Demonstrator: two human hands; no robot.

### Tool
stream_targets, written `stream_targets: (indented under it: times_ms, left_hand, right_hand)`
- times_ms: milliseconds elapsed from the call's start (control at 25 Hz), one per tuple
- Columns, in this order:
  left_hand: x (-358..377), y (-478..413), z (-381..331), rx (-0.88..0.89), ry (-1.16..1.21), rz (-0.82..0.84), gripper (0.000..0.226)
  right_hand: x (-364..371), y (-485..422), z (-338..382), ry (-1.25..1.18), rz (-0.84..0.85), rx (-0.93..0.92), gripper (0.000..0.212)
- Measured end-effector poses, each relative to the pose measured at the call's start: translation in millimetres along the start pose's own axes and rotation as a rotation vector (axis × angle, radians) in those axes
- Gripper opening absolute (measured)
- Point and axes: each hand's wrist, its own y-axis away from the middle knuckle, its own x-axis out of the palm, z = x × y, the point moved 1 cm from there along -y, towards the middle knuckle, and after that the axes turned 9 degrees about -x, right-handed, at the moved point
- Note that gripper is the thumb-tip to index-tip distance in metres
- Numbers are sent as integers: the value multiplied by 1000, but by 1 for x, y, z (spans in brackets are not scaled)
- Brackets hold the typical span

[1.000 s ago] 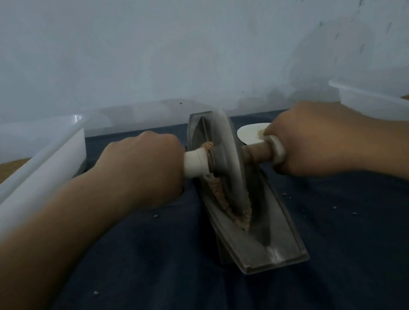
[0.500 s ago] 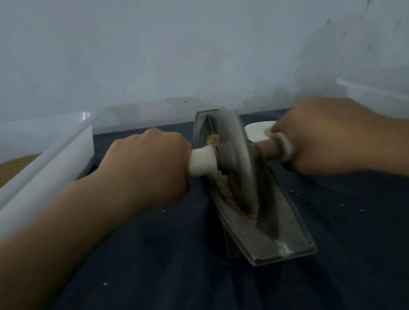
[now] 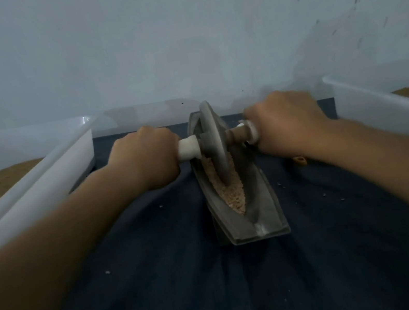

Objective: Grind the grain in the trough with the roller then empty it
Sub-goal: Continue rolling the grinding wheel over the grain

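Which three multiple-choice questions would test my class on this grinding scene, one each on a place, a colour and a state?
1. Where does the roller stand?
A. In a white tub
B. In the trough, on the grain
C. Against the wall

2. What colour is the cloth under the trough?
A. Red
B. White
C. Dark blue

3. What are the left hand and right hand doing?
A. Each grips one end of the roller's axle
B. Both lie flat and open
C. Only one holds the roller

Answers:
1 B: the disc's lower edge sits in the groove among the grain.
2 C: the fabric around the trough is dark blue.
3 A: curled fingers wrap the handles on either side of the disc.
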Motion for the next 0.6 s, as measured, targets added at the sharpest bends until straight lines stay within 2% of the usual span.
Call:
stream_targets:
  times_ms: [120, 200, 240, 280, 360, 400, 520, 600]
  left_hand:
    - [-15, 27, 10, 151, -65, -3, 16]
    - [-17, 26, 8, 175, -109, -56, 18]
    - [-13, 19, 5, 149, -116, -85, 16]
    - [-8, 7, 1, 102, -127, -119, 13]
    - [-3, -17, -9, -10, -183, -191, 12]
    - [-2, -25, -13, -48, -194, -204, 16]
    - [-7, -31, -19, -61, -178, -187, 20]
    - [-10, -15, -11, 12, -156, -124, 13]
  right_hand:
    - [-19, 36, -11, -163, 187, -95, 24]
    - [-22, 38, -15, -223, 304, -108, 34]
    - [-14, 32, -14, -213, 288, -87, 29]
    - [0, 22, -12, -167, 204, -33, 20]
    - [26, -1, -6, -33, -30, 92, 20]
    - [35, -11, -3, -13, -79, 147, 18]
    - [34, -22, -6, -54, -83, 173, 16]
    - [24, -2, -8, -95, -42, 78, 19]
